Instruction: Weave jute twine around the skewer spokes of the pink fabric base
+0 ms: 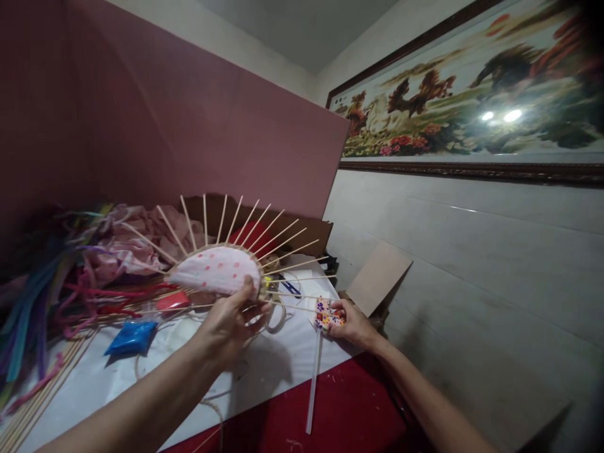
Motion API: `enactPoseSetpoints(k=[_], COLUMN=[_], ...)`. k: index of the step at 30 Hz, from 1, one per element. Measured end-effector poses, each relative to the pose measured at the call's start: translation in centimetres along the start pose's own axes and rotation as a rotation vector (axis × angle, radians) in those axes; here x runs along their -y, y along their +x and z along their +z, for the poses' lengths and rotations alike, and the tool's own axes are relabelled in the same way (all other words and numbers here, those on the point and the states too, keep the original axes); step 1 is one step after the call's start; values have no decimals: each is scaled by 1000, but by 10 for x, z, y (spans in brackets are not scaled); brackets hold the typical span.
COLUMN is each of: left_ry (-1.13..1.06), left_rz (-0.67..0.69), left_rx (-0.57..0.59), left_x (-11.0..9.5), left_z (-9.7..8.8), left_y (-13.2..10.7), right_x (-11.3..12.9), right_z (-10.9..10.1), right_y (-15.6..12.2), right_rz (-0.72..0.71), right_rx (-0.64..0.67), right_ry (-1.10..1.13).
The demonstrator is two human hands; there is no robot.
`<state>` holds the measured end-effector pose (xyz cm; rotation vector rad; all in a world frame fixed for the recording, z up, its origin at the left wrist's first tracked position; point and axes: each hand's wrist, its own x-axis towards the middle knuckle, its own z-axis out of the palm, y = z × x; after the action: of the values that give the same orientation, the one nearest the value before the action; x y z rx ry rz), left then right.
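Note:
My left hand (236,318) grips the lower right edge of a semicircular piece (221,269) covered in white cloth with pink dots. Several thin wooden sticks (268,225) fan outward from its curved rim, and it is held up above the table. My right hand (352,324) is closed around a flower-patterned hot glue gun (325,314). A long translucent glue stick (314,384) points down from it toward me. The gun is by the outer ends of the lowest sticks; whether it touches them I cannot tell. Scissors (276,318) lie behind my left hand.
A white sheet (184,390) covers part of the red table (340,402). On the left are a blue packet (131,338), a red packet (172,302), loose sticks (51,384), ribbons (31,314) and pink cloth (141,233). A cardboard piece (380,277) leans by the tiled wall.

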<state>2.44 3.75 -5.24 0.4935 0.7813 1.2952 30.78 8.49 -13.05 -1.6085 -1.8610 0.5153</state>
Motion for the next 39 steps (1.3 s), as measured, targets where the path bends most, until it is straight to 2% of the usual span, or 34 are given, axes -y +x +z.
enactPoseSetpoints(k=[2,6,10,14,20,25,28,30,34,39], left_ry=[-40,-116,-152,-137,-134,-136,-137,-139,-148,-183], left_rz=[-18,-74,-27,-22,-7,-7,-7,-8,-26,-49], left_rx=[20,-10,-89,-152,-175,-189,-195,-193,-155,-46], left_x=[14,55,86,95,102,106,106,105,101,89], left_z=[20,56,74,71,62,60,60,61,62,63], left_y=[16,49,72,82,92,97,96,93,87,83], right_x=[-5,-10,-11,-15,-26,-22,-14,-8,7,27], right_z=[5,11,9,0,-17,-44,-61,-71,-81,-76], right_y=[2,3,1,-2,-9,-24,-39,-49,-68,-79], right_rz=[-1,-14,-40,-54,-3,26,59,47,34,58], right_rx=[-34,-39,-19,1,156,350,407,380,193,-13], right_ry=[-12,18,37,82,388,631,724,802,940,930])
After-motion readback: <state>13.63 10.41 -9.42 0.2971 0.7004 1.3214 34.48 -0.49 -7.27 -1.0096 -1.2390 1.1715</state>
